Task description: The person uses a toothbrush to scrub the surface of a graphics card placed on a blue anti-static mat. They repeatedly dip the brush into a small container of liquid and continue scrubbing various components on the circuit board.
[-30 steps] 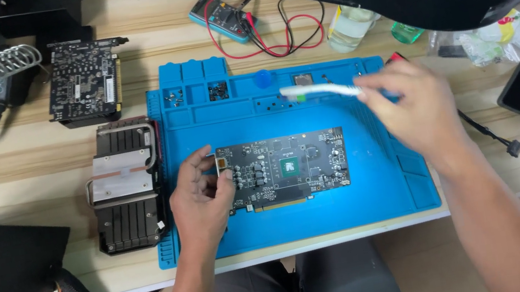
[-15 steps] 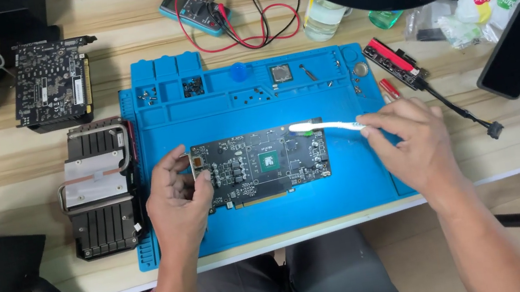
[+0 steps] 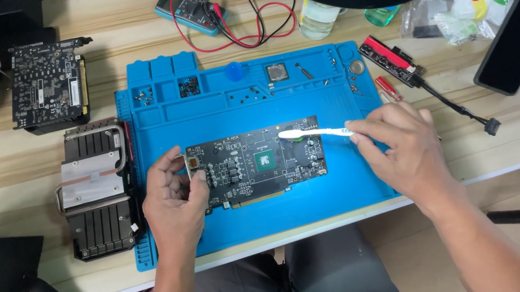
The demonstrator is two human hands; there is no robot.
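A dark graphics card circuit board [image 3: 256,164] lies flat on a blue work mat [image 3: 231,101], its square chip facing up. My left hand [image 3: 175,206] grips the board's left end by its metal bracket. My right hand [image 3: 401,147] holds a white toothbrush [image 3: 314,133] by the handle. The brush head rests on the board's upper edge, just right of the chip.
A finned heatsink [image 3: 98,187] sits left of the mat and a second circuit board [image 3: 49,83] lies behind it. A multimeter [image 3: 191,9] with red and black leads, a bottle [image 3: 317,17], a black phone [image 3: 516,43] and a red adapter with cable [image 3: 394,64] lie at the back and right.
My right hand has brought the toothbrush down from above the mat onto the board. The view has shifted and closed in. My left hand stays on the board's left end.
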